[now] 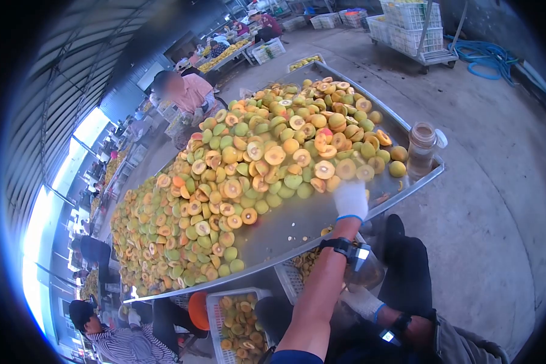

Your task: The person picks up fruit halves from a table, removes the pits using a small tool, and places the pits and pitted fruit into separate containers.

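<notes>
My left hand (350, 200), in a white glove with a blue cuff, reaches over the metal table (285, 227) at the near edge of a heap of halved yellow-green fruit (273, 155). Its fingertips are blurred against the fruit, so its grip is unclear. Lower down, below the table's rim, is my gloved right hand (361, 301), beside a dark, partly see-through thing (367, 273) that I cannot make out. The fingers of that hand are mostly hidden. A clear jar (421, 148) stands at the table's right corner.
Below the table edge are a crate of fruit pieces (242, 324), an orange bucket (198, 310) and another crate (290, 282). One person (191, 91) is across the table, another (127, 340) at lower left. Stacked crates on a cart (409, 33) and a blue hose (485, 57) lie beyond.
</notes>
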`<state>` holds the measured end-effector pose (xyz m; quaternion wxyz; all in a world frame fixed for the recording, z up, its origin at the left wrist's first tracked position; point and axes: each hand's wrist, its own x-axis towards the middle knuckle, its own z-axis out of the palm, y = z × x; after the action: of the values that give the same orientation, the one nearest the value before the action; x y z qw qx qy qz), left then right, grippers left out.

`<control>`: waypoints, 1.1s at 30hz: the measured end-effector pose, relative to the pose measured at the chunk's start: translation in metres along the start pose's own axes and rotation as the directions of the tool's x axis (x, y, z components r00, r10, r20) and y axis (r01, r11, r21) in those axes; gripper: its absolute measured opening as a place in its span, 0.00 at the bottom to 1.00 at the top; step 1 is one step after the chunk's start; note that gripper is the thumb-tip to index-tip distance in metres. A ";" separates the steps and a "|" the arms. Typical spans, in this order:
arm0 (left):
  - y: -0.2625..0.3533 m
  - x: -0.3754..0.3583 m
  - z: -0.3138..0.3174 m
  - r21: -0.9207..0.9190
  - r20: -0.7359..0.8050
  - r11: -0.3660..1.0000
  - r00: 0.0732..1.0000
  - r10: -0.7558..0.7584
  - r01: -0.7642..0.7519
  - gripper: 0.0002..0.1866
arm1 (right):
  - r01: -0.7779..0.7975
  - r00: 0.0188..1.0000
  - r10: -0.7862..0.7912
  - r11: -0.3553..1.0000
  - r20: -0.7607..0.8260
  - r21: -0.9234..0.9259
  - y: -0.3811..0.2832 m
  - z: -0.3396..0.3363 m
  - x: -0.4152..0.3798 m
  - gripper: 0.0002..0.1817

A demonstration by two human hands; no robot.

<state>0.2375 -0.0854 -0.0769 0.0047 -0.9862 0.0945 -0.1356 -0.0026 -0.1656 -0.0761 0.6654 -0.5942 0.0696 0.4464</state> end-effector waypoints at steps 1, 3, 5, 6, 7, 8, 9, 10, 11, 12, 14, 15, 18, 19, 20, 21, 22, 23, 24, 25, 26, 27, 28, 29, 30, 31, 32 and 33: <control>-0.012 -0.008 -0.001 -0.050 0.043 0.997 0.997 -0.059 0.061 0.16 | 0.019 1.000 -0.019 1.000 -0.013 0.001 0.003 0.000 0.002 0.16; -0.037 -0.031 -0.005 -0.056 0.063 0.990 0.990 -0.128 0.131 0.15 | 0.038 0.999 -0.037 0.999 -0.036 0.004 0.005 0.000 -0.002 0.17; -0.065 -0.063 -0.017 -0.065 0.015 0.984 0.986 -0.167 0.168 0.14 | 0.042 0.997 -0.042 0.999 -0.070 -0.001 0.013 -0.001 0.003 0.18; -0.079 -0.080 -0.023 -0.115 -0.004 0.975 0.981 -0.194 0.192 0.14 | 0.043 0.995 -0.044 0.999 -0.089 -0.014 0.016 -0.001 0.006 0.18; -0.094 -0.097 -0.025 -0.139 -0.018 0.971 0.980 -0.200 0.195 0.15 | 0.066 0.993 -0.068 0.997 -0.097 -0.027 0.018 -0.001 0.005 0.18; -0.106 -0.112 -0.033 -0.163 -0.033 0.966 0.978 -0.207 0.199 0.17 | 0.068 0.993 -0.071 0.997 -0.098 -0.028 0.021 -0.001 0.006 0.18; -0.114 -0.126 -0.040 -0.164 0.026 0.949 0.963 -0.268 0.269 0.19 | 0.094 0.991 -0.096 0.995 -0.091 -0.022 0.025 -0.001 0.009 0.17; -0.124 -0.139 -0.043 -0.163 0.023 0.948 0.962 -0.273 0.273 0.19 | 0.119 0.989 -0.120 0.993 -0.082 -0.018 0.027 0.001 0.008 0.17; -0.134 -0.150 -0.046 -0.193 -0.041 0.936 0.951 -0.307 0.294 0.20 | 0.125 0.988 -0.124 0.992 -0.095 0.003 0.020 0.005 0.001 0.16; -0.142 -0.158 -0.047 -0.226 -0.106 0.923 0.934 -0.340 0.310 0.21 | 0.130 0.987 -0.130 0.991 -0.091 -0.004 0.017 0.008 -0.002 0.16; -0.139 -0.172 -0.064 -0.281 -0.252 0.923 0.908 -0.335 0.262 0.18 | 0.209 0.975 -0.197 0.971 -0.105 0.120 0.013 0.009 -0.005 0.15; -0.136 -0.177 -0.070 -0.603 -0.258 0.768 0.858 -0.445 0.217 0.17 | 0.249 0.965 -0.238 0.963 -0.109 0.102 0.012 0.007 -0.005 0.15; -0.095 -0.201 -0.122 -0.961 -0.074 0.256 0.801 -0.594 0.101 0.18 | 0.367 0.926 -0.354 0.926 -0.131 0.091 0.006 0.006 -0.006 0.14; -0.080 -0.211 -0.136 -0.996 0.088 -0.057 0.786 -0.611 0.067 0.18 | 0.367 0.920 -0.370 0.929 -0.127 -0.047 -0.014 0.010 -0.031 0.14; -0.070 -0.219 -0.139 -0.930 0.250 -0.366 0.776 -0.579 0.026 0.18 | 0.360 0.922 -0.362 0.932 -0.134 -0.043 -0.021 0.013 -0.040 0.14; -0.064 -0.227 -0.134 -0.878 0.282 -0.479 0.796 -0.535 -0.012 0.16 | 0.427 0.888 -0.440 0.897 -0.136 -0.114 -0.024 0.017 -0.046 0.14; -0.058 -0.233 -0.130 -0.874 0.291 -0.486 0.795 -0.532 -0.005 0.16 | 0.490 0.847 -0.515 0.852 -0.131 -0.186 -0.029 0.020 -0.053 0.15; -0.051 -0.239 -0.130 -0.857 0.312 -0.515 0.794 -0.522 -0.001 0.19 | 0.426 0.890 -0.443 0.892 -0.111 -0.149 -0.037 0.025 -0.066 0.16; -0.044 -0.243 -0.131 -0.840 0.334 -0.543 0.792 -0.510 0.004 0.21 | 0.418 0.892 -0.436 0.896 -0.117 -0.147 -0.037 0.028 -0.068 0.16; -0.033 -0.245 -0.142 -0.824 0.349 -0.567 0.782 -0.516 -0.007 0.22 | 0.429 0.885 -0.456 0.877 -0.094 -0.218 -0.036 0.030 -0.069 0.16; -0.029 -0.248 -0.141 -0.820 0.359 -0.572 0.782 -0.509 0.004 0.22 | 0.438 0.877 -0.475 0.852 -0.070 -0.286 -0.033 0.031 -0.070 0.16; -0.025 -0.251 -0.140 -0.816 0.372 -0.578 0.770 -0.519 0.004 0.21 | 0.518 0.820 -0.569 0.783 -0.059 -0.346 -0.026 0.032 -0.065 0.14; -0.021 -0.254 -0.141 -0.812 0.384 -0.584 0.757 -0.529 0.004 0.20 | 0.510 0.824 -0.562 0.789 -0.068 -0.341 -0.023 0.033 -0.063 0.14; -0.018 -0.256 -0.144 -0.809 0.393 -0.587 0.756 -0.523 0.016 0.20 | 0.529 0.808 -0.586 0.767 -0.063 -0.363 -0.021 0.033 -0.061 0.15; -0.014 -0.258 -0.150 -0.787 0.413 -0.616 0.777 -0.476 0.041 0.21 | 0.547 0.790 -0.611 0.743 -0.057 -0.385 -0.020 0.033 -0.060 0.15; -0.012 -0.258 -0.152 -0.763 0.429 -0.643 0.796 -0.427 0.066 0.22 | 0.542 0.792 -0.607 0.749 -0.066 -0.381 -0.019 0.032 -0.059 0.15; -0.011 -0.258 -0.149 -0.760 0.435 -0.645 0.796 -0.421 0.074 0.22 | 0.538 0.785 -0.613 0.742 -0.082 -0.400 -0.019 0.031 -0.058 0.16; -0.011 -0.256 -0.144 -0.721 0.440 -0.693 0.783 -0.439 0.018 0.20 | 0.533 0.778 -0.620 0.735 -0.097 -0.419 -0.020 0.030 -0.057 0.17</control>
<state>-0.0413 -0.0243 -0.0067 -0.9069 -0.3841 -0.1482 -0.0896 -0.0359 -0.1672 -0.0178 0.6346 -0.7476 -0.1277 0.1489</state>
